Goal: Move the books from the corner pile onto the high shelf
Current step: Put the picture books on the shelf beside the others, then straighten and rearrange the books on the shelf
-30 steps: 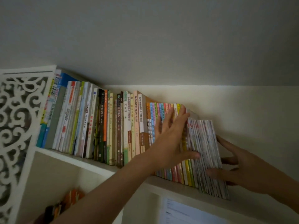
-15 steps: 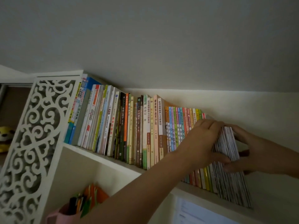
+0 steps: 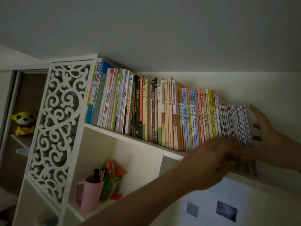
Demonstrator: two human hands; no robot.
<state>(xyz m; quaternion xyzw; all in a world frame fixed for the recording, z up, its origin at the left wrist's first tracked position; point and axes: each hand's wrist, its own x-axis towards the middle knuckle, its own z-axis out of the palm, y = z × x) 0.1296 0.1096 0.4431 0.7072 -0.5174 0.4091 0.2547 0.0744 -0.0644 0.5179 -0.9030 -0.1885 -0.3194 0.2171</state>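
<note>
A stack of thin booklets (image 3: pixel 234 123) stands upright at the right end of a row of books (image 3: pixel 146 110) on the high white shelf (image 3: pixel 123 136), touching the coloured spines beside it. The right hand (image 3: pixel 267 132), fingers spread, hovers just beside the stack's outer face. The left hand (image 3: pixel 216 159) blurs across the stack's lower front; its finger position cannot be told. Below, a pink cup (image 3: pixel 88 193) holds pens.
</note>
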